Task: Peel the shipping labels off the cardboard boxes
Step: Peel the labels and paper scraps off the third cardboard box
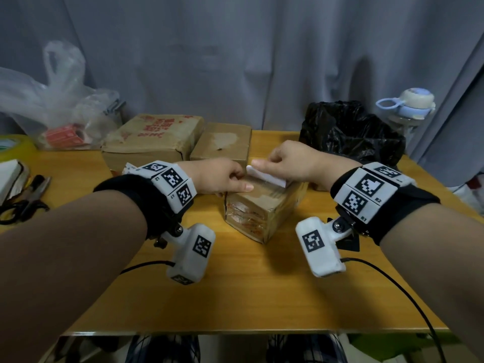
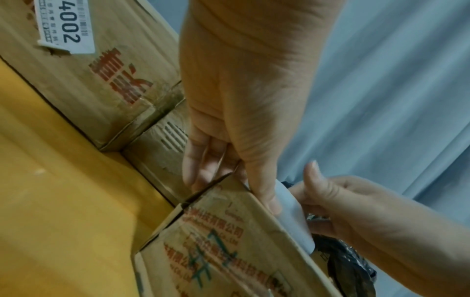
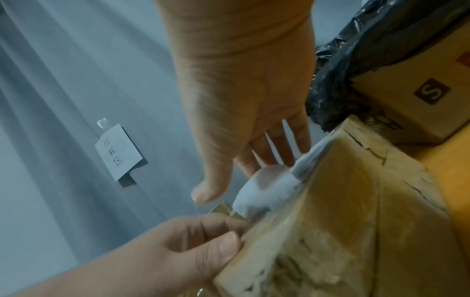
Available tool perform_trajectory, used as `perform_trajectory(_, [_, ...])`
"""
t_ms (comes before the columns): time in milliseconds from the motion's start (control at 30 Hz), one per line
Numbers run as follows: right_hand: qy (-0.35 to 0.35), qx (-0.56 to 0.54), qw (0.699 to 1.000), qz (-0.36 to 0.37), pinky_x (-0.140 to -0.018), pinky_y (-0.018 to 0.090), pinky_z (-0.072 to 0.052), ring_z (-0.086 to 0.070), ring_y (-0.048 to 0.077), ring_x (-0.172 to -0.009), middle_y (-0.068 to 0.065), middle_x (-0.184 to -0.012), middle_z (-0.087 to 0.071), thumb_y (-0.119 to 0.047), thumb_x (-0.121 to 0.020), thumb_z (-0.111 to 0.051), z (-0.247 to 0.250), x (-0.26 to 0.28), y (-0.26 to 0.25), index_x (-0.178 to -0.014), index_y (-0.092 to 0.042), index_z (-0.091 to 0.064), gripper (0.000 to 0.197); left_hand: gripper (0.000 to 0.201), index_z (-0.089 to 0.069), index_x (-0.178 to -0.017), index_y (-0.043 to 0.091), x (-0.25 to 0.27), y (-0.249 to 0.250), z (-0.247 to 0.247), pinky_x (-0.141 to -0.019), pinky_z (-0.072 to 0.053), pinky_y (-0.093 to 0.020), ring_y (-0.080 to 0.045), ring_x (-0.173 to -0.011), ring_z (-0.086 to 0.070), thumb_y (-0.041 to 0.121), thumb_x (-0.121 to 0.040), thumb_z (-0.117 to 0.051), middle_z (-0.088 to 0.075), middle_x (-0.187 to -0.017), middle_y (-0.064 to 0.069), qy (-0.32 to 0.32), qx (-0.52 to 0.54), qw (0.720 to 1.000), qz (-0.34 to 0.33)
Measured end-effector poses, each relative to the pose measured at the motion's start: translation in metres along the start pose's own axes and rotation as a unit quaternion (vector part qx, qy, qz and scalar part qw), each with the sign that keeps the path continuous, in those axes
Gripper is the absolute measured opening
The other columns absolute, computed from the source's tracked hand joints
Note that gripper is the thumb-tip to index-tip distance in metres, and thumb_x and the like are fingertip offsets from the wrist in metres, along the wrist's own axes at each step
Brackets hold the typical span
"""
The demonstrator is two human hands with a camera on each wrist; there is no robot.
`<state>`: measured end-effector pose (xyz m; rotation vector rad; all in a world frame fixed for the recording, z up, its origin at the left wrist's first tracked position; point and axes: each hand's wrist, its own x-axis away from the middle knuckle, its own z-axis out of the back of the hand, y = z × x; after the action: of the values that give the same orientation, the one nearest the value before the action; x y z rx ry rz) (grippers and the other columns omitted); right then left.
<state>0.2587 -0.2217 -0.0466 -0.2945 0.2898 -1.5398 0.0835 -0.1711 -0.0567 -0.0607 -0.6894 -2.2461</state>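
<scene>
A small cardboard box with faded red print stands mid-table on the wooden table. A white shipping label is partly lifted off its top, one end still stuck. My right hand pinches the raised free end of the label. My left hand grips the box's upper left edge, thumb on top and fingers down the far side. In the left wrist view the label stands up from the box between both hands.
Two more cardboard boxes stand just behind; the larger carries a white label. A black bag and a water bottle sit at the back right. A clear bag, a tape roll and scissors lie at the left.
</scene>
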Motion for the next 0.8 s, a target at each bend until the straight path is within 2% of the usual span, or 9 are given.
perform_trajectory(100, [0.018, 0.058, 0.998, -0.005, -0.054, 0.022, -0.04, -0.059, 0.021, -0.08, -0.002, -0.07, -0.059, -0.048, -0.084, -0.061, 0.001, 0.002, 0.004, -0.08, -0.005, -0.068, 0.043, 0.044, -0.065, -0.107, 0.005, 0.002, 0.003, -0.001, -0.071, -0.049, -0.03, -0.018, -0.076, -0.058, 0.044, -0.089, -0.056, -0.065, -0.089, -0.011, 0.033, 0.007, 0.999, 0.013])
perform_trajectory(167, [0.042, 0.045, 0.998, -0.013, -0.051, 0.019, -0.035, -0.054, 0.014, -0.075, -0.011, -0.064, -0.052, -0.036, -0.083, -0.066, 0.001, 0.003, 0.006, -0.072, -0.012, -0.065, 0.027, 0.056, -0.066, -0.092, 0.003, 0.004, 0.011, -0.001, -0.067, -0.043, -0.031, -0.019, -0.075, -0.053, 0.057, -0.086, -0.052, -0.061, -0.082, -0.011, 0.039, -0.011, 0.998, 0.04])
perform_trajectory(233, [0.066, 0.018, 0.998, -0.018, -0.054, 0.023, -0.038, -0.055, 0.013, -0.072, -0.008, -0.063, -0.057, -0.035, -0.08, -0.069, -0.003, 0.001, 0.006, -0.064, -0.015, -0.064, 0.026, 0.052, -0.062, -0.088, 0.019, 0.008, 0.025, -0.003, -0.068, -0.039, -0.024, -0.019, -0.086, -0.054, 0.068, -0.083, -0.045, -0.059, -0.093, -0.006, 0.016, -0.027, 0.998, 0.055])
perform_trajectory(300, [0.092, -0.009, 0.996, -0.016, -0.06, 0.024, -0.04, -0.058, 0.015, -0.072, -0.002, -0.063, -0.06, -0.034, -0.079, -0.07, -0.008, 0.001, 0.002, -0.059, -0.015, -0.062, 0.029, 0.05, -0.049, -0.124, 0.035, 0.013, 0.042, -0.007, -0.092, -0.037, -0.026, -0.025, -0.121, -0.044, 0.066, -0.087, -0.039, -0.047, -0.132, -0.011, -0.025, -0.068, 0.996, 0.056])
perform_trajectory(333, [0.103, -0.012, 0.995, -0.012, -0.06, 0.025, -0.04, -0.057, 0.015, -0.069, -0.002, -0.061, -0.059, -0.033, -0.08, -0.069, -0.009, 0.002, -0.002, -0.06, -0.015, -0.062, 0.028, 0.062, -0.034, -0.141, 0.029, 0.017, 0.05, -0.008, -0.104, -0.029, -0.032, -0.028, -0.135, -0.03, 0.064, -0.089, -0.035, -0.031, -0.147, -0.014, -0.037, -0.093, 0.993, 0.059])
perform_trajectory(433, [0.1, -0.057, 0.993, -0.011, -0.057, 0.027, -0.044, -0.052, 0.013, -0.055, -0.002, -0.055, -0.053, -0.029, -0.084, -0.066, -0.008, 0.006, -0.009, -0.064, -0.011, -0.062, 0.027, 0.076, -0.014, -0.149, 0.014, 0.016, 0.057, -0.012, -0.113, -0.015, -0.034, -0.027, -0.143, -0.011, 0.059, -0.092, -0.034, -0.011, -0.156, -0.011, -0.036, -0.135, 0.986, 0.087])
perform_trajectory(567, [0.075, -0.162, 0.984, -0.026, -0.062, 0.029, -0.046, -0.048, 0.013, -0.052, 0.001, -0.056, -0.05, -0.021, -0.087, -0.063, -0.008, 0.007, -0.006, -0.056, -0.013, -0.051, 0.035, 0.11, -0.015, -0.146, 0.008, 0.005, 0.034, -0.017, -0.109, -0.034, -0.04, -0.027, -0.133, -0.033, 0.072, -0.069, -0.06, -0.027, -0.147, -0.009, 0.001, -0.126, 0.984, 0.127])
perform_trajectory(667, [0.075, -0.235, 0.967, -0.062, -0.055, 0.024, -0.04, -0.045, 0.012, -0.053, 0.0, -0.057, -0.048, -0.022, -0.089, -0.061, -0.02, 0.011, 0.001, -0.058, -0.016, -0.045, 0.036, 0.106, -0.034, -0.134, 0.013, -0.002, 0.021, -0.02, -0.097, -0.046, -0.04, -0.022, -0.113, -0.052, 0.074, -0.054, -0.069, -0.048, -0.13, -0.003, 0.025, -0.084, 0.99, 0.11])
perform_trajectory(800, [0.116, -0.323, 0.936, -0.079, -0.056, 0.023, -0.039, -0.045, 0.011, -0.056, 0.001, -0.06, -0.047, -0.02, -0.089, -0.061, -0.035, 0.013, 0.008, -0.06, -0.016, -0.044, 0.034, 0.095, -0.039, -0.13, 0.014, 0.0, 0.018, -0.02, -0.091, -0.05, -0.037, -0.018, -0.1, -0.057, 0.069, -0.058, -0.07, -0.058, -0.114, 0.001, 0.037, -0.082, 0.993, 0.082])
